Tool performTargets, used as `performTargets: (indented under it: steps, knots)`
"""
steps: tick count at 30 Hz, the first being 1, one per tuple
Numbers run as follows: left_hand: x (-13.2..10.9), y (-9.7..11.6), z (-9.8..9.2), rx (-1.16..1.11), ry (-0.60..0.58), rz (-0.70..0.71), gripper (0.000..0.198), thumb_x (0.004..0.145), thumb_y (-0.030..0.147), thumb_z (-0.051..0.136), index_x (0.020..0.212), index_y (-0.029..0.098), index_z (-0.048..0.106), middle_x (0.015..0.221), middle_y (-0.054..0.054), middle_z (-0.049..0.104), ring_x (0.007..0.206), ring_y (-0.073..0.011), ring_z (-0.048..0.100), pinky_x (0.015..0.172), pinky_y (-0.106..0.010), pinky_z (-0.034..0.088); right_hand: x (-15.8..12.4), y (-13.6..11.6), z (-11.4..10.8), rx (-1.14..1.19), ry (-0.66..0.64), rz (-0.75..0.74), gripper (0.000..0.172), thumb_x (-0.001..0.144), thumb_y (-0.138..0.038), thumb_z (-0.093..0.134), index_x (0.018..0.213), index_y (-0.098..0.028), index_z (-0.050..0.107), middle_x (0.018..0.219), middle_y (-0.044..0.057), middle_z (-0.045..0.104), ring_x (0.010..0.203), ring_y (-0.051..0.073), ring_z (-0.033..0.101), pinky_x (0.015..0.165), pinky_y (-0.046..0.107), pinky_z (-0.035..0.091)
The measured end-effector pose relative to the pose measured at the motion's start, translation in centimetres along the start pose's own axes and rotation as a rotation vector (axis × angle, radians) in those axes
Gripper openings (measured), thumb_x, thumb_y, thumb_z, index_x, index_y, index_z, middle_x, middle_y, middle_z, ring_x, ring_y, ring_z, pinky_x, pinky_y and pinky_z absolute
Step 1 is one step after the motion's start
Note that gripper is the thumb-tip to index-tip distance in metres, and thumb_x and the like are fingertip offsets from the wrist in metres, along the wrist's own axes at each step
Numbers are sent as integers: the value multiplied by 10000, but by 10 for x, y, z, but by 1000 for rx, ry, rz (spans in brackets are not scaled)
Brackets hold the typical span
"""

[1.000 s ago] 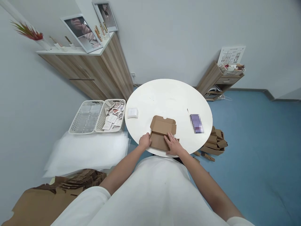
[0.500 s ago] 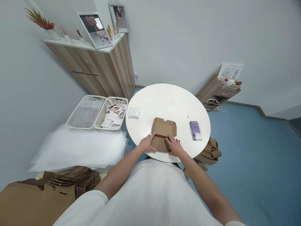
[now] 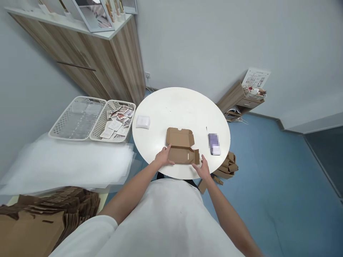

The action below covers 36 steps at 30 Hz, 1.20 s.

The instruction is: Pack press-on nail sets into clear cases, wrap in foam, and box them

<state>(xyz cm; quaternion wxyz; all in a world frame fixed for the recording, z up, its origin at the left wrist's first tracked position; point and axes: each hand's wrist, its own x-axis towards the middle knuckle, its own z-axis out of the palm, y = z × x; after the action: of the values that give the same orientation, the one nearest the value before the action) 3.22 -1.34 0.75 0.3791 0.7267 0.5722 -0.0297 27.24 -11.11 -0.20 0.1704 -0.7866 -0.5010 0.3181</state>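
A flat brown cardboard box (image 3: 180, 147) lies unfolded on the round white surface (image 3: 184, 107), at the edge nearest the person, lid panel open and a small white mark on its front. The left hand (image 3: 164, 157) lies against the box's left end, thumb up; a real grip cannot be made out. The right hand (image 3: 203, 168) is open, fingertips at its right flap. Left of the box, one white perforated basket (image 3: 118, 125) holds printed cards and another (image 3: 77, 117) holds clear packets; none of the print is legible.
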Motion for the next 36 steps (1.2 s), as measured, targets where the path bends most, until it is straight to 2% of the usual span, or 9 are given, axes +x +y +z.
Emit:
performTargets:
  steps: [3,6,9,11,15,22,27,31,36]
  knots:
    - [3,7,3,-8,-1,-20,1134,474,482,734,1362,285,56,1168,-119,423,991,-299,532,719,-309,418,10,8,-4,263,-46,114,835,717,-497,500,1379,-189,97,1375,147,308,1178,274,422,886,397,412]
    - [5,13,6,-8,-6,-38,1114,491,479,725,1360,290,54,1168,-116,418,974,-291,539,709,-303,421,23,7,-7,364,-82,155,813,720,-501,499,1372,-177,138,1344,149,365,1166,262,441,858,386,439]
    - [6,21,7,0,-14,-59,1114,493,474,725,1358,292,49,1159,-113,421,964,-293,543,700,-305,424,33,1,-12,381,-138,163,739,764,-515,421,1362,-158,176,1314,134,416,1127,233,485,826,352,465]
    - [7,26,7,3,-18,-80,1131,486,472,730,1360,290,36,1157,-113,422,975,-300,538,702,-310,425,38,-3,-16,428,-184,142,667,776,-514,394,1327,-157,277,1271,118,470,1096,220,511,819,334,469]
    - [9,34,9,-1,-20,-116,1151,480,474,735,1363,286,21,1156,-114,425,998,-310,527,712,-312,423,48,-5,-19,513,-175,95,599,748,-517,435,1222,-151,433,1184,104,542,1034,214,537,793,321,469]
    - [9,37,20,-80,11,-144,1195,444,459,767,1363,280,25,1224,-130,396,1091,-323,464,796,-332,404,65,-1,-8,342,-166,-1,446,699,-456,489,1044,-174,507,893,49,609,775,171,575,680,295,452]
    - [6,36,29,-126,12,-121,1244,432,451,779,1366,275,-24,1279,-142,369,1143,-332,413,854,-373,381,72,-1,-6,146,-169,-21,257,678,-350,489,895,-215,465,653,-30,538,643,163,537,589,272,394]
    - [7,34,30,-157,15,-71,1223,459,451,771,1372,267,-22,1300,-143,366,1161,-327,395,877,-390,368,75,-1,-5,68,-188,-19,141,674,-264,461,801,-230,408,609,-39,503,590,158,501,543,254,350]
    - [10,33,30,-179,-3,-44,1166,511,470,742,1377,268,-12,1322,-140,349,1178,-322,378,889,-395,359,76,-1,0,5,-171,-14,125,671,-200,418,779,-238,366,607,-40,473,572,158,470,515,242,311]
